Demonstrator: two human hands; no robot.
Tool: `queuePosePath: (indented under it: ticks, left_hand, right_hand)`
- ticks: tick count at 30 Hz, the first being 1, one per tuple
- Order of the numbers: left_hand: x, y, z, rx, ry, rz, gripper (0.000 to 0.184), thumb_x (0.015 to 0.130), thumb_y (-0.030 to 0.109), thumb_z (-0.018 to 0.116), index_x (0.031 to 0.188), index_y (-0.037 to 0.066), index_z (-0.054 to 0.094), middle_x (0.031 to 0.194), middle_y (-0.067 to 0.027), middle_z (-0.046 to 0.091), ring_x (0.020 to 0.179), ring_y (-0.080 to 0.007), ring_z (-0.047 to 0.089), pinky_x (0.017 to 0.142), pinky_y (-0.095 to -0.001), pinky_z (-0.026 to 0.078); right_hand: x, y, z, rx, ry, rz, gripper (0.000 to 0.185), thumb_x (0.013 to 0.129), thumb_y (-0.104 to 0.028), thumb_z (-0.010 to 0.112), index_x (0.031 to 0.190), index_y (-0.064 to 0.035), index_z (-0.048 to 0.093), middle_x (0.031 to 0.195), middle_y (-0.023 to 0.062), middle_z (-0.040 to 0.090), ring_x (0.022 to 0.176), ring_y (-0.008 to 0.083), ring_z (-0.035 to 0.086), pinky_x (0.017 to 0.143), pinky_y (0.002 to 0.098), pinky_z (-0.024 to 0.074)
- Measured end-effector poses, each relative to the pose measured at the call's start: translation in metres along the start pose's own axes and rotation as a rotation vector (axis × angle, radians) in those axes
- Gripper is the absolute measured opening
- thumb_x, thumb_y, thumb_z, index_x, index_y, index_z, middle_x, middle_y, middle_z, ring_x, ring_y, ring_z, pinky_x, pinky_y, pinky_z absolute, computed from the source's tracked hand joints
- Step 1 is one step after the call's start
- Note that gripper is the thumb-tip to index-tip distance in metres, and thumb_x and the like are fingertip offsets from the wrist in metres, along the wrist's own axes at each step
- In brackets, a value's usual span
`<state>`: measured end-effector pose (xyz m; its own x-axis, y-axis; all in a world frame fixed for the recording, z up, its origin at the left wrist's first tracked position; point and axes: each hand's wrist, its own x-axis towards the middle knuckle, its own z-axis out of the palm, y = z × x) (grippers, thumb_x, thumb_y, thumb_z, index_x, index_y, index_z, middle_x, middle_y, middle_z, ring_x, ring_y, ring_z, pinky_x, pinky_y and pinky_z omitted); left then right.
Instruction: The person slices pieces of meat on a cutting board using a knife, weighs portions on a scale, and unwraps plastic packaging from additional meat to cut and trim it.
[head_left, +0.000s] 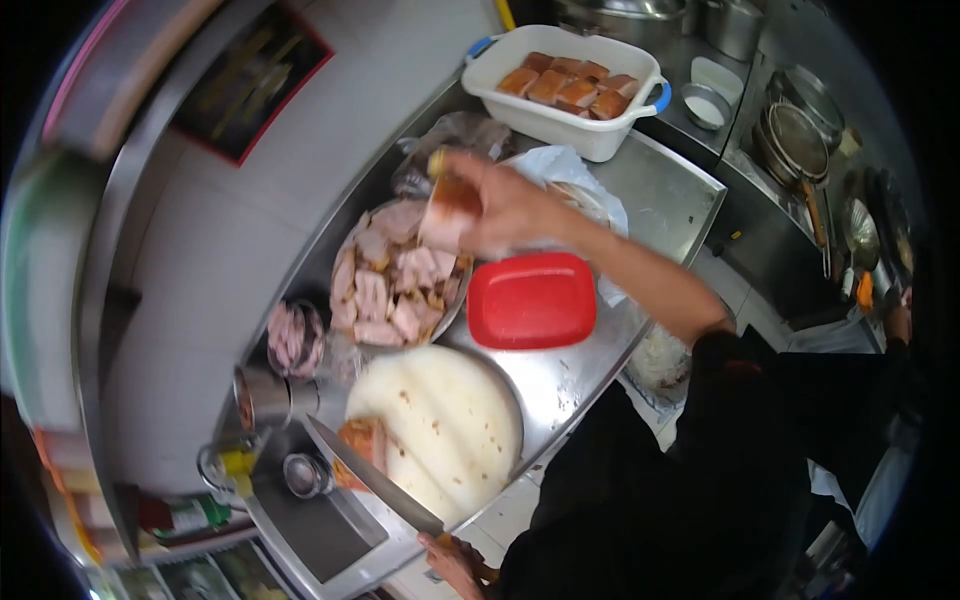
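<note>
- Steel bench (660, 190), running diagonally, carried the red tray (532, 302) and round board (455, 410).
- Meat block (452, 212) looked pale below, reddish-brown on top; it was over the edge of the heaped pale meat pieces (375, 295), near the red tray.
- Right hand (500, 205): fingers clamped on the meat block, their exact spread blurred.
- Left hand (455, 565): fingers wrapped around the handle of the knife (385, 487), whose blade crossed in front of a browned chunk (362, 445).
- Blade partly hid that chunk; dark sleeves and curved black edges cut off the surroundings.
</note>
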<state>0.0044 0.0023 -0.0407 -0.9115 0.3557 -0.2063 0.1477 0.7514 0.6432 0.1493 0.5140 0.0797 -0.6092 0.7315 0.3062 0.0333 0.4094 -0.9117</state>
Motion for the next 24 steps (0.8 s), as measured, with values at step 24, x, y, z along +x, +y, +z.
queuePosePath:
  ticks: [24]
  left_hand:
    - [0.014,0.127,0.071,0.574,-0.17,-0.36,0.034,0.101,0.032,0.049,0.122,0.007,0.06,0.1,-0.0082,0.065,0.095,-0.0218,0.061,0.086,-0.0368,0.048]
  right_hand:
    - [0.216,0.309,-0.202,-0.798,-0.106,0.309,0.051,0.083,-0.044,0.069,0.118,-0.0067,0.064,0.109,0.0176,0.07,0.104,0.0361,0.066,0.087,0.0446,0.0524]
